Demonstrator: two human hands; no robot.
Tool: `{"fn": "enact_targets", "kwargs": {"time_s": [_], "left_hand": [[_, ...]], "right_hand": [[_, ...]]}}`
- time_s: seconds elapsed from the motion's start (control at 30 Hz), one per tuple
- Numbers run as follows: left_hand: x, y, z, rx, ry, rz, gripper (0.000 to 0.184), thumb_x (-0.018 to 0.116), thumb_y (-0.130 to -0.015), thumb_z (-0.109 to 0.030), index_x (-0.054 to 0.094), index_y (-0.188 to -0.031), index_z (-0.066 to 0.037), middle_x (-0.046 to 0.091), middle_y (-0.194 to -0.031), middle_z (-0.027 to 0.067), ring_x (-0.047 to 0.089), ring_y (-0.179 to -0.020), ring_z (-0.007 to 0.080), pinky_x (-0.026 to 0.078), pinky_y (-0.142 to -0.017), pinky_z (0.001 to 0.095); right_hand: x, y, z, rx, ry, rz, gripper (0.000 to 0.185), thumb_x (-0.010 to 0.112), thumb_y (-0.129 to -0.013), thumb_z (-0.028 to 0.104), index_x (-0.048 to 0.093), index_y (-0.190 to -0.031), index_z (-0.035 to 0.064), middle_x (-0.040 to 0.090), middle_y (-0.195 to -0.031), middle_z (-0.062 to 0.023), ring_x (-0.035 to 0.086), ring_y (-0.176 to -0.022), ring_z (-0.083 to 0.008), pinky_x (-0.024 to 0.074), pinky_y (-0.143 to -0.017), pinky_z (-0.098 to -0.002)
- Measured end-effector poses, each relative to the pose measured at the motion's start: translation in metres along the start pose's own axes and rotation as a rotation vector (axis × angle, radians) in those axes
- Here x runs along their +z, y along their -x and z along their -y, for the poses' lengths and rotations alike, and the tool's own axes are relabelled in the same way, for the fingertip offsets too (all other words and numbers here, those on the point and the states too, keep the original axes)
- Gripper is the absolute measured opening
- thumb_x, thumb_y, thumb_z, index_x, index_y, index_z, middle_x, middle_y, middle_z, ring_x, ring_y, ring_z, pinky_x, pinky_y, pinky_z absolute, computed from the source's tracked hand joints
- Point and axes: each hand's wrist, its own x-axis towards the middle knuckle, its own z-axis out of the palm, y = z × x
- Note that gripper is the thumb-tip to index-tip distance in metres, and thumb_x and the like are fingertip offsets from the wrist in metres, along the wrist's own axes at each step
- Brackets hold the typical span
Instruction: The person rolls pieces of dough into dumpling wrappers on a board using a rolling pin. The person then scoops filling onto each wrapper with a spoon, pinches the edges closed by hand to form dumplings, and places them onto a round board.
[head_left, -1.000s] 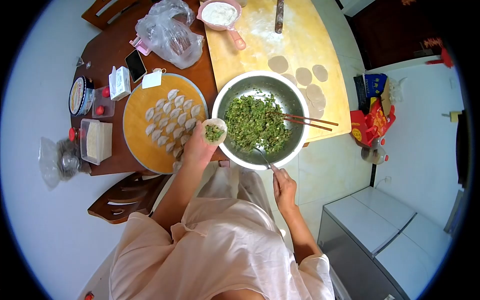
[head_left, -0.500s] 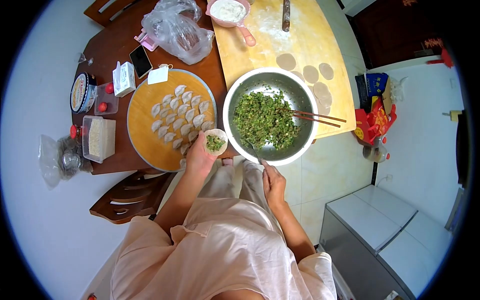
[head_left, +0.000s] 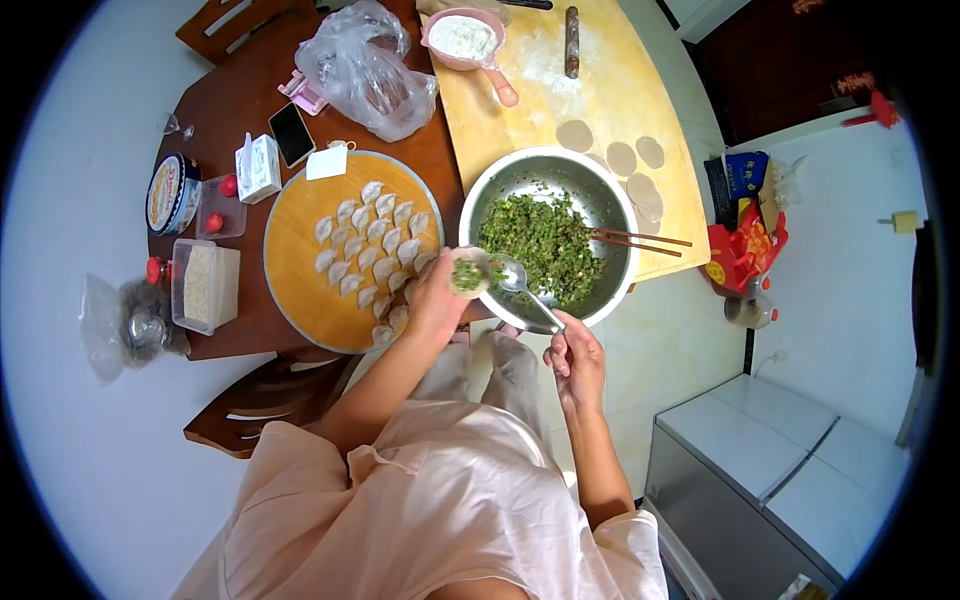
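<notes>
My left hand (head_left: 436,297) holds a round dumpling wrapper (head_left: 467,284) with green filling on it, at the left rim of a large steel bowl (head_left: 625,265). In my right hand (head_left: 577,362) is a metal spoon (head_left: 541,308), its bowl close beside the wrapper's right edge. Chopped green filling (head_left: 540,245) lies in the steel bowl, and a pair of brown chopsticks (head_left: 640,242) leans over its right side. Left of the bowl, folded dumplings (head_left: 378,229) stand in rows on a round board (head_left: 290,270).
Flat wrappers (head_left: 622,158), a rolling pin (head_left: 572,42) and a pink scoop of flour (head_left: 464,37) lie on the floured board (head_left: 520,105). A plastic bag (head_left: 365,75), phone (head_left: 291,135), tissue pack (head_left: 259,168), round tin (head_left: 173,195) and grain container (head_left: 205,287) sit on the table's left.
My left hand has moved the wrapper rightward to the bowl's rim. The spoon has lifted out of the filling and come up beside the wrapper. The view has shifted slightly.
</notes>
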Motion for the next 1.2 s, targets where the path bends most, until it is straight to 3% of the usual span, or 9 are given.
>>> {"fn": "enact_targets", "kwargs": {"time_s": [0.13, 0.23, 0.37, 0.4, 0.5, 0.83, 0.97, 1.1, 1.2], "left_hand": [[0.039, -0.001, 0.004, -0.122, 0.067, 0.089, 0.037, 0.040, -0.102, -0.026, 0.050, -0.123, 0.002, 0.057, -0.120, 0.0127, 0.054, -0.113, 0.0241, 0.045, -0.099, 0.0450], [0.055, -0.005, 0.010, -0.153, 0.076, 0.121, 0.038, 0.042, -0.101, -0.028, 0.050, -0.123, 0.002, 0.056, -0.121, 0.0123, 0.055, -0.112, 0.0242, 0.045, -0.098, 0.0457], [0.067, -0.010, 0.011, -0.212, 0.095, 0.165, 0.038, 0.042, -0.101, -0.029, 0.051, -0.122, 0.001, 0.058, -0.118, 0.0134, 0.057, -0.110, 0.0244, 0.046, -0.097, 0.0444], [0.071, -0.011, 0.010, -0.228, 0.097, 0.160, 0.038, 0.042, -0.101, -0.030, 0.051, -0.121, 0.001, 0.058, -0.118, 0.0135, 0.057, -0.110, 0.0245, 0.046, -0.097, 0.0442], [0.082, -0.016, 0.006, -0.262, 0.100, 0.096, 0.038, 0.042, -0.101, -0.030, 0.051, -0.121, 0.001, 0.059, -0.117, 0.0132, 0.057, -0.109, 0.0246, 0.046, -0.096, 0.0437], [0.091, -0.045, 0.013, -0.196, 0.119, 0.000, 0.039, 0.038, -0.102, -0.031, 0.048, -0.124, -0.001, 0.056, -0.123, 0.0127, 0.054, -0.114, 0.0254, 0.043, -0.100, 0.0447], [0.096, -0.047, 0.022, -0.166, 0.055, 0.108, 0.041, 0.037, -0.102, -0.033, 0.052, -0.121, 0.001, 0.056, -0.122, 0.0129, 0.053, -0.114, 0.0255, 0.043, -0.100, 0.0464], [0.104, -0.048, 0.036, -0.095, -0.014, 0.185, 0.046, 0.036, -0.102, -0.034, 0.052, -0.123, 0.003, 0.056, -0.120, 0.0145, 0.054, -0.112, 0.0226, 0.045, -0.098, 0.0426], [0.103, -0.055, 0.040, 0.000, -0.080, 0.184, 0.047, 0.034, -0.103, -0.035, 0.051, -0.125, 0.003, 0.056, -0.121, 0.0143, 0.054, -0.114, 0.0233, 0.042, -0.100, 0.0429]], "right_hand": [[0.001, 0.004, 0.008, -0.101, -0.015, -0.019, 0.030, 0.046, -0.097, 0.014, 0.056, -0.118, -0.0046, 0.051, -0.067, 0.0004, 0.035, -0.046, -0.0051, 0.0368, -0.052, -0.0225], [0.002, 0.008, 0.013, -0.316, 0.299, -0.124, 0.028, 0.045, -0.097, 0.011, 0.059, -0.118, -0.0021, 0.051, -0.066, 0.0003, 0.038, -0.049, -0.0049, 0.0369, -0.050, -0.0222], [-0.016, 0.002, 0.005, -1.092, 1.131, -0.019, 0.038, 0.057, -0.082, -0.007, 0.063, -0.118, 0.0037, 0.050, -0.067, -0.0065, 0.046, -0.054, -0.0177, 0.0372, -0.049, -0.0276], [-0.016, 0.001, 0.005, -1.192, 1.236, -0.019, 0.048, 0.061, -0.072, -0.011, 0.064, -0.117, 0.0046, 0.047, -0.067, -0.0090, 0.047, -0.057, -0.0234, 0.0386, -0.051, -0.0313], [-0.031, -0.011, -0.003, -1.245, 1.315, 0.001, 0.048, 0.062, -0.071, -0.009, 0.064, -0.117, 0.0053, 0.045, -0.066, -0.0075, 0.046, -0.057, -0.0225, 0.0399, -0.053, -0.0331], [-0.050, -0.024, 0.025, -1.228, 1.060, -0.026, 0.044, 0.057, -0.072, -0.015, 0.065, -0.113, -0.0002, 0.048, -0.066, -0.0103, 0.048, -0.057, -0.0219, 0.0380, -0.050, -0.0306], [-0.032, -0.015, 0.051, -0.637, 0.559, -0.036, 0.027, 0.047, -0.095, 0.002, 0.060, -0.118, -0.0018, 0.051, -0.069, -0.0013, 0.041, -0.053, -0.0063, 0.0311, -0.046, -0.0194], [-0.033, -0.028, 0.069, -0.253, 0.452, -0.047, 0.026, 0.044, -0.096, 0.006, 0.060, -0.115, -0.0022, 0.050, -0.067, 0.0012, 0.040, -0.050, -0.0036, 0.0309, -0.045, -0.0180], [-0.056, -0.040, 0.069, -0.164, 0.362, -0.045, 0.026, 0.044, -0.095, 0.006, 0.062, -0.111, -0.0023, 0.049, -0.065, 0.0016, 0.040, -0.049, -0.0035, 0.0331, -0.047, -0.0180]]}}
